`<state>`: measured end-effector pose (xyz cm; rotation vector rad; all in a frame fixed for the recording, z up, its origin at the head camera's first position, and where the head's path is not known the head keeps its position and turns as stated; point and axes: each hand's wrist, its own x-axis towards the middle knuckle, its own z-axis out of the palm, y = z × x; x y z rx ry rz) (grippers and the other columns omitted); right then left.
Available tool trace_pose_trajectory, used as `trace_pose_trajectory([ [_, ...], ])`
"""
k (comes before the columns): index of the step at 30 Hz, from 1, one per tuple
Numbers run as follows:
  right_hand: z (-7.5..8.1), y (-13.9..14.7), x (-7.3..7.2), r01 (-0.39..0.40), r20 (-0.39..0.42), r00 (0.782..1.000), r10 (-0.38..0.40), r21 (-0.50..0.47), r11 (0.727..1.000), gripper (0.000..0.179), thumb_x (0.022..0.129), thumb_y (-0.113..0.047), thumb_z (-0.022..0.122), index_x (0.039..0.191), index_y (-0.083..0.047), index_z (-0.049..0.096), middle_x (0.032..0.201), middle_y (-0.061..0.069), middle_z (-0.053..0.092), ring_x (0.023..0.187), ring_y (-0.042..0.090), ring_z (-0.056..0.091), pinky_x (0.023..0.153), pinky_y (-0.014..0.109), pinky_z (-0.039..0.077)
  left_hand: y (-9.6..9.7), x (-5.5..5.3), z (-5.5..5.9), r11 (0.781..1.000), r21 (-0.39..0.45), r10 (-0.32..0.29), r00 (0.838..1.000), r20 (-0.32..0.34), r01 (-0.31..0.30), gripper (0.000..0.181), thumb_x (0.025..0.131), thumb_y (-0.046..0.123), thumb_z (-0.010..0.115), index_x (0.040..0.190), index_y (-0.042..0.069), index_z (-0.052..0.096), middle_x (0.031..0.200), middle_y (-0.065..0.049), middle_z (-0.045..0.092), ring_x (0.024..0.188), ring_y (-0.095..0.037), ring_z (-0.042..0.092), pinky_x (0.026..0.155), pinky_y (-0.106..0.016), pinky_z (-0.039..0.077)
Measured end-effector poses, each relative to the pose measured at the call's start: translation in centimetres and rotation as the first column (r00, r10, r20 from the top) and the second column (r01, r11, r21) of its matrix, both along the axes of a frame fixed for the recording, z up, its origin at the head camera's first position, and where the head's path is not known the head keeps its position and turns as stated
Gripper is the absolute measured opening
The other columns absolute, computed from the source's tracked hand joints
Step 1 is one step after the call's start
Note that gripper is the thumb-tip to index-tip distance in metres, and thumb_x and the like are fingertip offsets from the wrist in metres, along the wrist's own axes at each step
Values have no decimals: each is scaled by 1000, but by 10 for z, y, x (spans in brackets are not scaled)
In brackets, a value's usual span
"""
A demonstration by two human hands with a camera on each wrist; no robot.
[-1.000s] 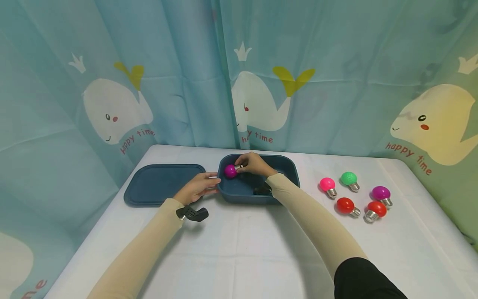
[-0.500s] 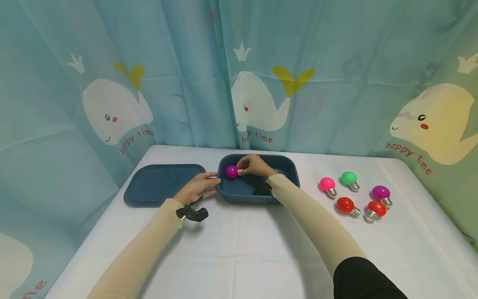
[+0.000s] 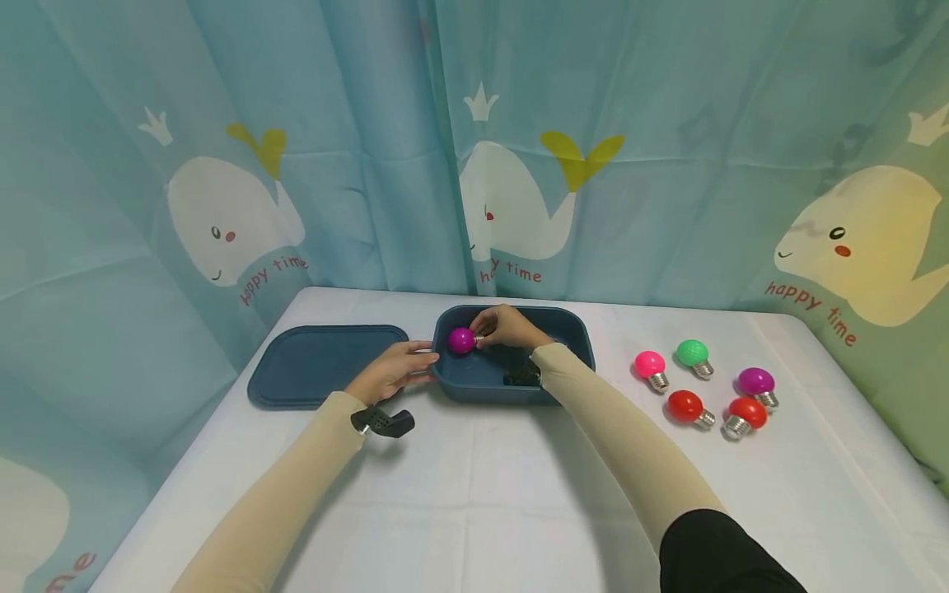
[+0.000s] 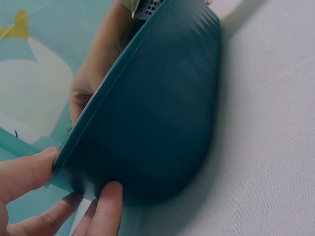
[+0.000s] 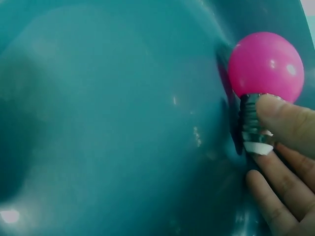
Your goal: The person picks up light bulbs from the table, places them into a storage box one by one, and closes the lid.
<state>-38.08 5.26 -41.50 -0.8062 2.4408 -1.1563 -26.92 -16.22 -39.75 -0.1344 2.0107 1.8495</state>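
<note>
A dark blue plastic box (image 3: 489, 395) stands at the middle of the table. Inside its left end, my right hand (image 3: 511, 327) pinches a purple light bulb (image 3: 460, 340) by the metal screw base. In the right wrist view the bulb's globe (image 5: 266, 66) looks pink and lies close to the box wall, with the thumb over the base. My left hand (image 3: 393, 372) touches the box's left end with its fingers extended. The left wrist view has those fingertips (image 4: 112, 194) against the outer wall and at the rim.
On the right of the table lie several bulbs: a pink bulb (image 3: 650, 366), a green bulb (image 3: 693, 353), a purple bulb (image 3: 756, 381) and two red ones. A flat dark blue lid (image 3: 319, 362) lies left of the box. A whale-print curtain (image 3: 385, 165) hangs behind the table.
The purple bulb in my right hand has shifted slightly to the right within the box's left end, and its screw base is now more covered by the fingers. My left hand stays at the box.
</note>
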Motion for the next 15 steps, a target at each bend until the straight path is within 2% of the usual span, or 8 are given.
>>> trace_pose_trajectory([
  [3, 3, 2, 0, 4, 14, 1000, -4, 2, 1000, 30, 79, 1, 72, 107, 4, 65, 110, 19, 67, 102, 28, 66, 85, 29, 57, 0, -2, -2, 1000, 2, -1, 1000, 3, 1, 55, 96, 7, 51, 144, -5, 28, 142, -27, 40, 105, -18, 60, 103, -39, 46],
  [10, 12, 6, 0, -9, 46, 999, 10, -17, 1000, 36, 80, -1, 71, 114, 6, 62, 115, 21, 65, 105, 29, 65, 88, 31, 56, -3, -2, -3, 1000, -14, -18, 1000, 1, 18, 56, 97, 10, 50, 146, -4, 25, 145, -26, 37, 125, -34, 49, 105, -41, 44],
  [15, 19, 9, 2, -32, 48, 998, 34, -30, 999, 39, 80, 1, 71, 117, 6, 60, 118, 23, 63, 107, 31, 63, 90, 32, 55, -2, -1, -3, 1000, -22, -20, 1000, -7, 20, 56, 97, 10, 50, 145, -4, 26, 144, -26, 38, 127, -35, 48, 104, -40, 45],
])
